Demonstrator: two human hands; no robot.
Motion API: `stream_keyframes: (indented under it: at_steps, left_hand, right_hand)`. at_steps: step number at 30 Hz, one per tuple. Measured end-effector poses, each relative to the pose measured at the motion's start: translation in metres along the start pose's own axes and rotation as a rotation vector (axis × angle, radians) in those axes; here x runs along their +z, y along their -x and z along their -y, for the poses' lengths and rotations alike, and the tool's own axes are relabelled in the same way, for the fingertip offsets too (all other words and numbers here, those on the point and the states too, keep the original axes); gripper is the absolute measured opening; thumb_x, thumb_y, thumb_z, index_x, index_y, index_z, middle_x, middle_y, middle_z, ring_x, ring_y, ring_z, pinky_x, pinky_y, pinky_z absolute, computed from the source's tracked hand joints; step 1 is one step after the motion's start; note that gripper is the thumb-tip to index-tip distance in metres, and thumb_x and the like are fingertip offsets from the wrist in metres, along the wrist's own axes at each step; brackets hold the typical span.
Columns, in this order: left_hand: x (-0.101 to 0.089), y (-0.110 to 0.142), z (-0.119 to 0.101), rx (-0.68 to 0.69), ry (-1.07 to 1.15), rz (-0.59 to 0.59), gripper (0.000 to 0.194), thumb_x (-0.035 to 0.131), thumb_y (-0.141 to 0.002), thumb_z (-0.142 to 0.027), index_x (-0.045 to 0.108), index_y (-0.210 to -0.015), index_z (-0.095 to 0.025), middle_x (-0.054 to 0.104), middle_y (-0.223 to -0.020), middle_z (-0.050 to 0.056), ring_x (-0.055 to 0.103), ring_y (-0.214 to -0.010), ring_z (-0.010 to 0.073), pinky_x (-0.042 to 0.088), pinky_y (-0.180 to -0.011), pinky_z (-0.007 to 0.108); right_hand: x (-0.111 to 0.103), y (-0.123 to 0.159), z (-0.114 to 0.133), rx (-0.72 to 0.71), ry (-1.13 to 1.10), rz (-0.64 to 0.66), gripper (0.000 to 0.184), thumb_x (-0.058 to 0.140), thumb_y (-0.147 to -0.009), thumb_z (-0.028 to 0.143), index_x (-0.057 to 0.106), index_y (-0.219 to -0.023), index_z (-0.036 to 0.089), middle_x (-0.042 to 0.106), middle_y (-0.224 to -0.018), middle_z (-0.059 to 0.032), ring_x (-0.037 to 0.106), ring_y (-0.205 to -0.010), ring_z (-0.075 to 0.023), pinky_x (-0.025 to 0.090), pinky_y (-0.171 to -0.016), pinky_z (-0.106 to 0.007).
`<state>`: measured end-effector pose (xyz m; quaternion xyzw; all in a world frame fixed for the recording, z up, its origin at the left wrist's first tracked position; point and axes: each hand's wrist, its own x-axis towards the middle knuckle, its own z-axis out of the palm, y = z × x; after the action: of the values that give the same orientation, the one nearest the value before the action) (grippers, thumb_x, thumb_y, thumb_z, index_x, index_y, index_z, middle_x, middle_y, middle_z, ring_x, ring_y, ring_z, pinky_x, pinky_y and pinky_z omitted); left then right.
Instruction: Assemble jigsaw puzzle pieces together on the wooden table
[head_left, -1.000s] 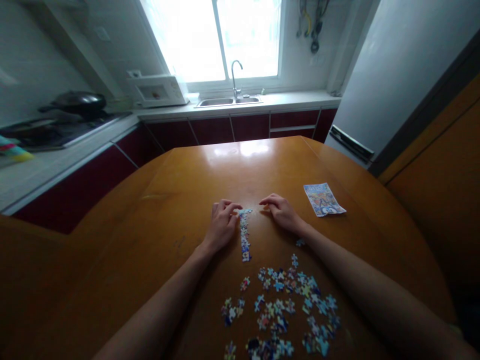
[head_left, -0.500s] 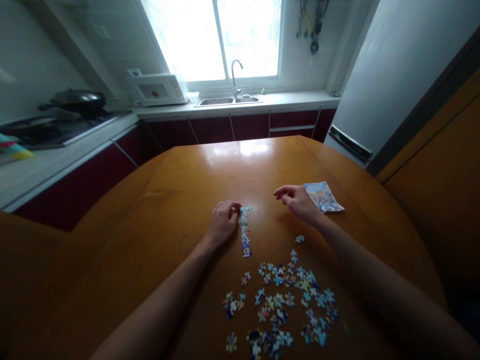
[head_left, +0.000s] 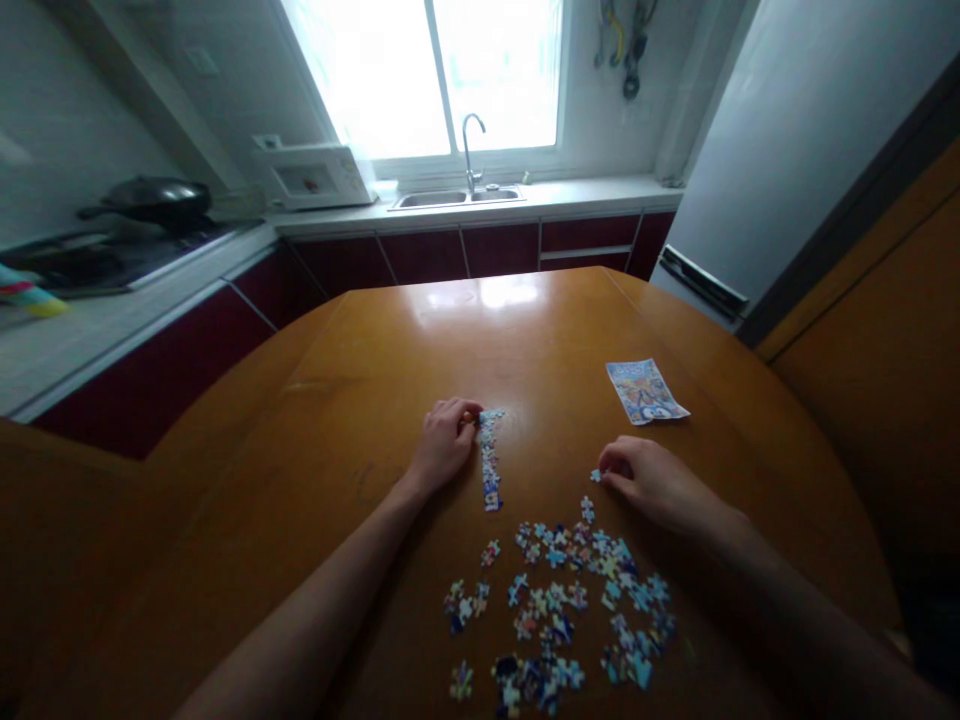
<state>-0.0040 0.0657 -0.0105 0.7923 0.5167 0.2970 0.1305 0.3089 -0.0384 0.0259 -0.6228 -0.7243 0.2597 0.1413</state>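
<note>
A narrow strip of joined jigsaw pieces lies on the wooden table, with a short arm to the right at its far end. My left hand rests beside it, fingers bent and thumb apart, the index fingertip touching its far left corner. To the right, my right hand has thumb and forefinger closed on a light-blue jigsaw piece, partly hidden by the fingertips. Just nearer lies another loose piece. Many loose jigsaw pieces spread over the table's near part, some in small clusters.
A creased picture sheet lies beyond my right hand on the table. Past the table's far edge stand a counter with a sink and a microwave. A wok sits on the stove at left; a fridge stands at right.
My right hand has moved back toward me from beside the picture sheet and closed on the lone light-blue jigsaw piece. My left hand stays at the strip's far end.
</note>
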Motion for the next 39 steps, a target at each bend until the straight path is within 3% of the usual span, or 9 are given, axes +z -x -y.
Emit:
stream_keyframes:
  at_steps: [5, 14, 25, 31, 34, 39]
  left_hand:
    - [0.0, 0.0, -0.001, 0.005, -0.009, 0.002, 0.022, 0.05, -0.084, -0.012, 0.067, -0.095, -0.02, 0.068, -0.097, 0.005, 0.058, -0.097, 0.0235, 0.045, -0.088, 0.038]
    - [-0.001, -0.001, -0.002, 0.003, -0.007, 0.001, 0.021, 0.05, -0.084, -0.014, 0.067, -0.095, -0.02, 0.069, -0.099, 0.006, 0.058, -0.098, 0.024, 0.045, -0.089, 0.038]
    - [0.0, -0.002, 0.001, 0.015, -0.015, 0.003, 0.022, 0.049, -0.083, -0.014, 0.067, -0.096, -0.02, 0.069, -0.098, 0.006, 0.058, -0.098, 0.0243, 0.045, -0.088, 0.039]
    - [0.0, -0.002, 0.002, 0.012, -0.014, 0.008, 0.022, 0.05, -0.082, -0.014, 0.067, -0.096, -0.02, 0.069, -0.098, 0.006, 0.058, -0.098, 0.0244, 0.045, -0.089, 0.04]
    - [0.0, -0.002, 0.003, 0.02, -0.01, 0.002, 0.022, 0.05, -0.083, -0.015, 0.067, -0.096, -0.02, 0.069, -0.098, 0.006, 0.057, -0.097, 0.0243, 0.045, -0.09, 0.04]
    - [0.0, -0.002, 0.002, 0.02, -0.009, 0.002, 0.022, 0.049, -0.083, -0.015, 0.067, -0.096, -0.019, 0.068, -0.097, 0.006, 0.058, -0.097, 0.0244, 0.045, -0.089, 0.04]
  right_hand:
    - [-0.001, 0.0, 0.005, -0.02, 0.012, 0.021, 0.001, 0.07, -0.082, 0.022, 0.069, -0.083, 0.022, 0.069, -0.087, -0.0051, 0.062, -0.075, -0.0179, 0.042, -0.064, -0.028]
    - [-0.003, -0.002, 0.002, -0.079, 0.0, 0.026, 0.01, 0.067, -0.083, 0.018, 0.069, -0.092, 0.023, 0.069, -0.091, -0.0035, 0.062, -0.077, -0.0168, 0.042, -0.066, -0.028]
    - [-0.015, 0.01, 0.006, -0.089, 0.083, 0.149, 0.011, 0.066, -0.078, 0.011, 0.067, -0.081, 0.022, 0.068, -0.082, -0.0021, 0.059, -0.071, -0.0159, 0.036, -0.06, -0.027]
    - [-0.023, 0.027, 0.029, -0.221, 0.085, 0.206, 0.021, 0.061, -0.079, 0.008, 0.071, -0.085, 0.025, 0.069, -0.091, -0.0043, 0.061, -0.078, -0.0177, 0.04, -0.067, -0.028]
    - [-0.019, 0.03, 0.036, -0.316, 0.08, 0.294, 0.023, 0.06, -0.081, 0.008, 0.073, -0.083, 0.026, 0.069, -0.094, -0.0046, 0.062, -0.083, -0.0187, 0.042, -0.072, -0.028]
    - [-0.011, 0.03, 0.039, -0.341, 0.128, 0.299, 0.022, 0.06, -0.083, 0.009, 0.073, -0.088, 0.025, 0.069, -0.094, -0.0051, 0.062, -0.087, -0.0203, 0.04, -0.073, -0.029]
